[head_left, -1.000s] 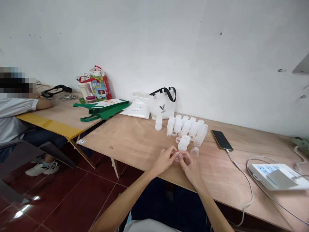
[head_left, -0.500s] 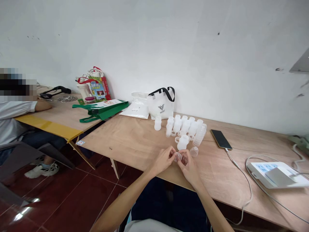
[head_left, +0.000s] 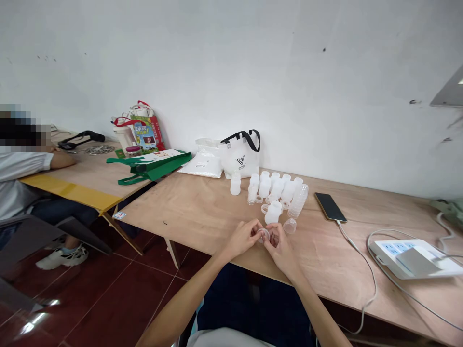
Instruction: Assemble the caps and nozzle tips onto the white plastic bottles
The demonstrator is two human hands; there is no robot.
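Grips clear plastic piece (head_left: 264,233) with left hand (head_left: 248,237) and right hand (head_left: 279,245) at near edge of bench (head_left: 202,212). Has white bottle (head_left: 273,214) just beyond, before far bottle row (head_left: 265,184); clear cap (head_left: 290,226) right, phone (head_left: 330,206) farther right.

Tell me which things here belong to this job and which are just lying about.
Likely work items:
clear round piece, held between left hand and right hand
white bottles
clear cup
stack of clear pieces

Apparently just lying about:
phone
white cabled box
white tote bag
green bag
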